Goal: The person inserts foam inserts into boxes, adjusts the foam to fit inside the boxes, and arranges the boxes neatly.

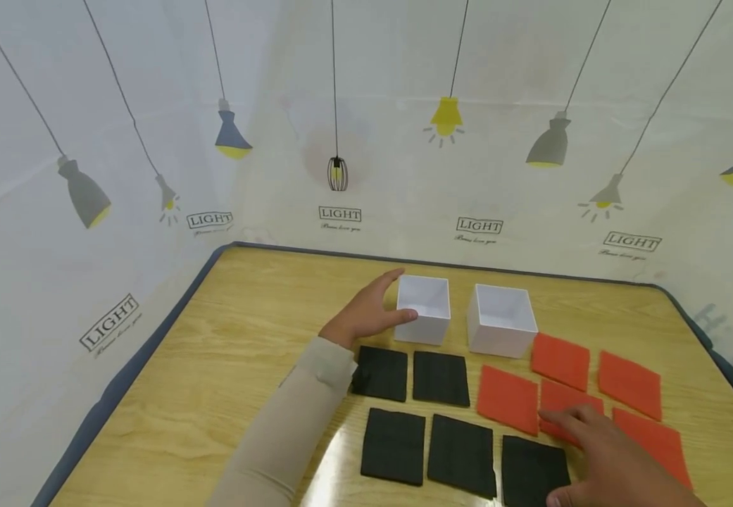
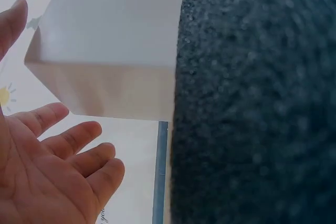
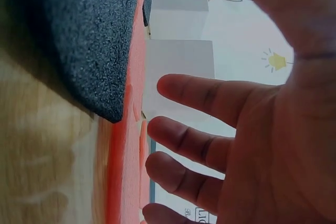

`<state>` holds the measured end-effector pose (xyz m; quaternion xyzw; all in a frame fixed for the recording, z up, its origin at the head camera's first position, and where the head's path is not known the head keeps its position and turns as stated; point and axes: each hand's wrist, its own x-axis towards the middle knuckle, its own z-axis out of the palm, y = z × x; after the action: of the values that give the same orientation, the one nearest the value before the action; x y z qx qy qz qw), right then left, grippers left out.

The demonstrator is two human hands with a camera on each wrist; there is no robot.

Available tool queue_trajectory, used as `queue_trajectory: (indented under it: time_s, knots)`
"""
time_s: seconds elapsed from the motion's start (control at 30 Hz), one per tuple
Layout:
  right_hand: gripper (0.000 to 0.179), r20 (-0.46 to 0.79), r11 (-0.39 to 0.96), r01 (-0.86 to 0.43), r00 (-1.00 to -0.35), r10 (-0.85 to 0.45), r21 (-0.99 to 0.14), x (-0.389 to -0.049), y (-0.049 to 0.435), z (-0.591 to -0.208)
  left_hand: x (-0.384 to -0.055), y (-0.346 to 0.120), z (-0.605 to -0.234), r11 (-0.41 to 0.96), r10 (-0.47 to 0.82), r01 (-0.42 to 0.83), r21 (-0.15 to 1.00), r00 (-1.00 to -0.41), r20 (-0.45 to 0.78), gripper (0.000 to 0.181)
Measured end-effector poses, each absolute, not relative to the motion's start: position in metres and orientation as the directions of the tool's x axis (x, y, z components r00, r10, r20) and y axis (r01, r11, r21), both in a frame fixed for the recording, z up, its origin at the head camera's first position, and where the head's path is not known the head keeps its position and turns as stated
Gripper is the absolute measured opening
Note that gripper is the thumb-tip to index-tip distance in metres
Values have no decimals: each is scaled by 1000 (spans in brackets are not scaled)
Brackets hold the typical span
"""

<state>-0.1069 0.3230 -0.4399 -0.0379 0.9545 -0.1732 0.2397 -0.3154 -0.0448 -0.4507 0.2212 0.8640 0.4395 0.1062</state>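
My left hand (image 1: 369, 310) is beside a white open-topped square box (image 1: 422, 329), thumb near its front wall, the other fingers along its left side. In the left wrist view those fingers (image 2: 73, 140) look relaxed and do not curl round the box. A second white box (image 1: 499, 340) stands to the right. My right hand (image 1: 607, 451) hovers over a red foam square (image 1: 559, 398) and a black foam square (image 1: 531, 468), with its fingers (image 3: 184, 137) spread. Nothing shows in its grasp. Whether any fingertip touches a square is unclear.
Several black foam squares (image 1: 394, 447) lie in two rows in front of the boxes. Several red squares (image 1: 507, 398) spread out on the right. The wooden table (image 1: 214, 373) has a dark edge, with a lamp-print curtain (image 1: 398, 176) behind it.
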Motion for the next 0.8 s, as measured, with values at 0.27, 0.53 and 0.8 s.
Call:
queue_trajectory:
  time_s: [0.27,0.53,0.8]
  knots:
    - [112,-492,936,52,-860,-136,-349,-106,323,-442,-315,-45,-451,499,488,257,827,-873,-23,94]
    - [105,-480,937,27,-864,-154,-349,-103,323,-442,-316,-46,-454,479,500,238,845,-865,-39,92]
    - [98,-456,933,-1,-873,-176,-359,-102,326,-442,-315,-44,-453,455,511,210,866,-858,-60,92]
